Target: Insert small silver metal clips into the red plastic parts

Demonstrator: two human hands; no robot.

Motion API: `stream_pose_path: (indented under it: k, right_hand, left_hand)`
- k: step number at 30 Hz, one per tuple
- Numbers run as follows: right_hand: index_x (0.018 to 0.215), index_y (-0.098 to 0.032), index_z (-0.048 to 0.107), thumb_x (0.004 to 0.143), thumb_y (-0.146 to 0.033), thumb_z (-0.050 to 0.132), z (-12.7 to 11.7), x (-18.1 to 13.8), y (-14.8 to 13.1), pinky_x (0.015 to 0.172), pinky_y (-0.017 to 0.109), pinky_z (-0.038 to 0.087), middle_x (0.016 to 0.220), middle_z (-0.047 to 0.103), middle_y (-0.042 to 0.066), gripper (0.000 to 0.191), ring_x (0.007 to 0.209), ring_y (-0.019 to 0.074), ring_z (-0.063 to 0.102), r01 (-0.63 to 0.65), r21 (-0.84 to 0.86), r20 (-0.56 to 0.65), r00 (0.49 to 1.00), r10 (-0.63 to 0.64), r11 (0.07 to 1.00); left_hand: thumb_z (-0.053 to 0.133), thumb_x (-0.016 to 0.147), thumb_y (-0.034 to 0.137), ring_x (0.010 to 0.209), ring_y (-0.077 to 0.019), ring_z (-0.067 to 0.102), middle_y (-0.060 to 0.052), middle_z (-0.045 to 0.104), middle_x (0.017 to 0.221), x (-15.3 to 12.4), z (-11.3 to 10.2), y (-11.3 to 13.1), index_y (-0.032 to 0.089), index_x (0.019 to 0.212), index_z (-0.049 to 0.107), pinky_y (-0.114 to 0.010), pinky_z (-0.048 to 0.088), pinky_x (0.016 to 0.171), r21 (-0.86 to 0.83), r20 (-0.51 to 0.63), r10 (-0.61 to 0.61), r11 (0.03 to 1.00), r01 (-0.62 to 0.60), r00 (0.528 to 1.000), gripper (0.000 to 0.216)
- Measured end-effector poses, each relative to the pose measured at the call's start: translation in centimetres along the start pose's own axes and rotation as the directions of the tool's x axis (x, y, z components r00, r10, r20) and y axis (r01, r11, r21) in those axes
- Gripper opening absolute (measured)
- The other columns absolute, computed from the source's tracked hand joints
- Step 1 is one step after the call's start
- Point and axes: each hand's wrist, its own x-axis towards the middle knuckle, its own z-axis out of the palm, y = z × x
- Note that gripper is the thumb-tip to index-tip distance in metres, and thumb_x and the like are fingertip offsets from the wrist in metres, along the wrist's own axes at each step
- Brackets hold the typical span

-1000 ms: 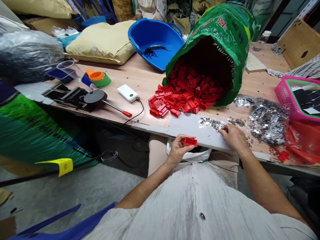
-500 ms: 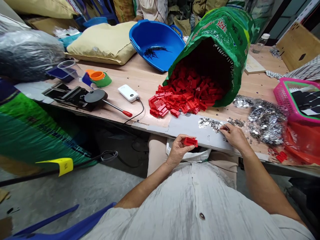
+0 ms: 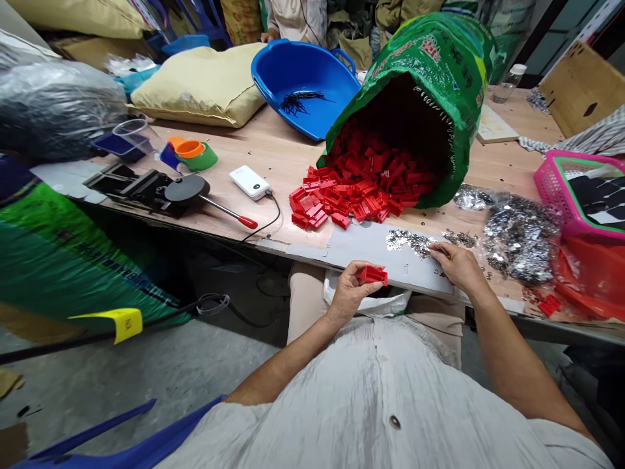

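Observation:
My left hand (image 3: 350, 292) is closed round a small red plastic housing (image 3: 374, 275), held over the table's front edge with its hollow side up. At the right end of a scatter of small shiny metal pieces (image 3: 410, 242), my right hand (image 3: 459, 266) is in a pinch. What its fingertips hold is too small to make out. The metal pieces lie on a grey sheet (image 3: 359, 246). Behind it, a heap of red plastic housings (image 3: 342, 195) spills from the mouth of a green woven sack (image 3: 459, 98).
Plastic bags of metal pieces (image 3: 520, 238) and a pink basket (image 3: 547, 185) stand on the right. A blue basin (image 3: 312, 71) holds thin black pieces. Leftward are a white power bank (image 3: 250, 182) with a cable and a lever tool (image 3: 185, 189). A white bag (image 3: 390, 305) sits at my lap.
The red housing in my left hand has shifted very slightly. My right hand stays at the metal pieces, still pinched.

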Motion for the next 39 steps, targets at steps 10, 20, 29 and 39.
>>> stream_pose_path:
  k: [10,20,29,39]
  right_hand:
    - [0.093,-0.024,0.067,0.088,-0.03,0.054,0.1,-0.2,-0.1,0.073,0.032,0.041,0.096,0.07,0.005,0.015,0.088,0.0222,0.062,0.078,-0.197,0.017,0.997,-0.077,0.977]
    - [0.091,-0.023,0.061,0.088,-0.029,0.053,0.9,-0.2,-0.6,0.066,0.032,0.037,0.089,0.068,0.006,0.01,0.08,0.0233,0.06,0.073,-0.333,-0.007,0.997,-0.08,0.94]
    - [0.096,-0.023,0.056,0.083,-0.038,0.063,1.0,-1.7,-3.0,0.072,0.031,0.044,0.09,0.065,0.003,0.021,0.079,0.0191,0.06,0.1,0.268,-0.079,0.994,-0.082,0.958]
    - [0.095,-0.023,0.056,0.082,-0.041,0.066,4.0,-4.0,-7.7,0.07,0.029,0.046,0.083,0.058,0.0,0.024,0.076,0.0151,0.056,0.005,0.647,0.207,0.961,-0.182,0.763]
  left_hand:
    - [0.083,0.067,0.016,0.096,-0.0162,0.068,-0.004,0.073,0.104,0.0,0.1,0.0,0.018,0.096,0.059,-0.033,0.052,0.091,-0.023,-0.011,-0.012,1.0,0.012,1.0,0.037]
    - [0.084,0.066,0.017,0.095,-0.0159,0.067,-0.004,0.073,0.104,0.1,-0.1,-0.3,0.018,0.098,0.062,-0.031,0.053,0.088,-0.021,-0.027,-0.013,1.0,0.012,1.0,0.039]
    - [0.08,0.073,0.025,0.09,-0.014,0.066,-0.003,0.071,0.101,0.4,0.0,-0.1,0.021,0.122,0.064,-0.028,0.052,0.089,0.107,-0.001,0.017,0.994,-0.016,1.0,0.052]
    - [0.073,0.082,0.029,0.103,-0.0177,0.064,-0.007,0.067,0.117,0.2,0.4,0.1,0.026,0.127,0.064,-0.03,0.051,0.092,0.469,0.14,0.281,0.826,-0.313,0.949,0.046]
